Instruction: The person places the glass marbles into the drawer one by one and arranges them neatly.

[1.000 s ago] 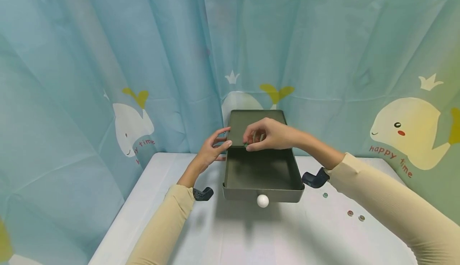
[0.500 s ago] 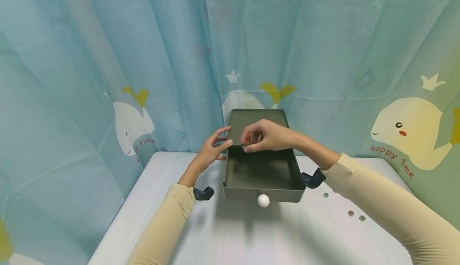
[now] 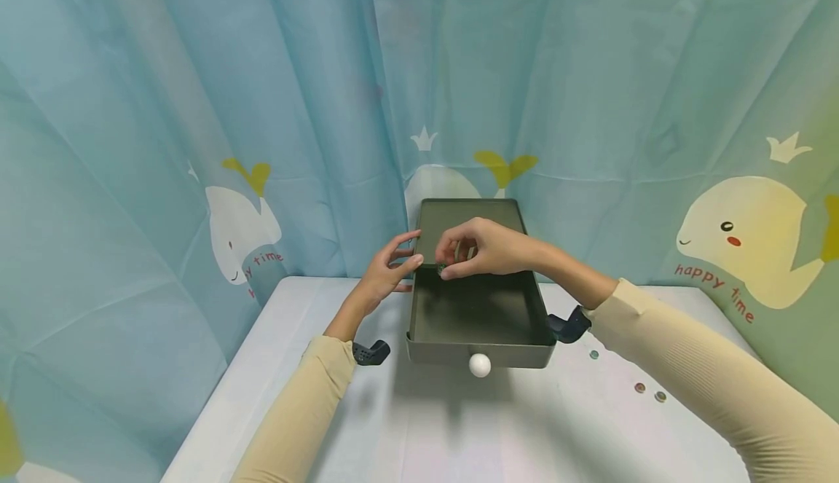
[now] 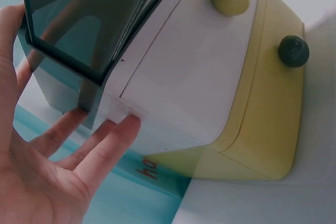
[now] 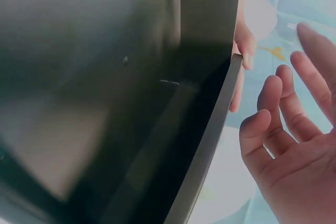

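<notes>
A small cabinet stands on the table, its dark grey-green top drawer (image 3: pixel 485 355) pulled out and seen from above. My left hand (image 3: pixel 383 272) rests against the cabinet's left side with spread fingers. The left wrist view shows these fingertips on the side near a white drawer (image 4: pixel 184 72). Above the back of the pulled-out drawer, my right hand (image 3: pixel 478 248) pinches a small dark greenish round piece (image 3: pixel 441 269) between thumb and fingers. That piece cannot be made out in the right wrist view, where my right hand (image 5: pixel 294 145) is beside the drawer's edge (image 5: pixel 212 135).
Several small round pieces lie at the right of the table: a green one (image 3: pixel 593 355), a reddish one (image 3: pixel 639 388) and a brownish one (image 3: pixel 660 396). A yellow lower drawer (image 4: pixel 268 82) is below the white one. A whale-print curtain (image 3: pixel 590 104) hangs behind.
My right hand has shifted slightly left and down with the small piece, now by the front edge of the cabinet top. My left hand has stayed in place.
</notes>
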The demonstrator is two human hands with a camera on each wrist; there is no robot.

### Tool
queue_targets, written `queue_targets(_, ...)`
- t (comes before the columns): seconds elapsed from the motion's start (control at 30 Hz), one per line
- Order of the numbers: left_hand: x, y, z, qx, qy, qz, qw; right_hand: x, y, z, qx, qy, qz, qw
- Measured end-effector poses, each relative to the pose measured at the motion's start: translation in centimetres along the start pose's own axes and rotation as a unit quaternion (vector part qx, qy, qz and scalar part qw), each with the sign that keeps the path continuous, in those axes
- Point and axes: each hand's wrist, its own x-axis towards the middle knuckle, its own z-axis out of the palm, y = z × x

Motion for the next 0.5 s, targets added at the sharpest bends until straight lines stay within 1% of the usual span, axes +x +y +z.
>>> queue_targets(0.27, -0.01, -0.08, 0.01, 0.000, -0.004, 0.006, 1.0000, -0.40, -0.28, -0.20, 0.001, 0.011, 0.002, 1.000)
queue_targets(0.5, 0.02, -0.15, 0.03, 0.001, 0.000, 0.005, 1.0000, -0.81, -0.35, -0.51, -0.003, 0.017, 0.003, 1.000)
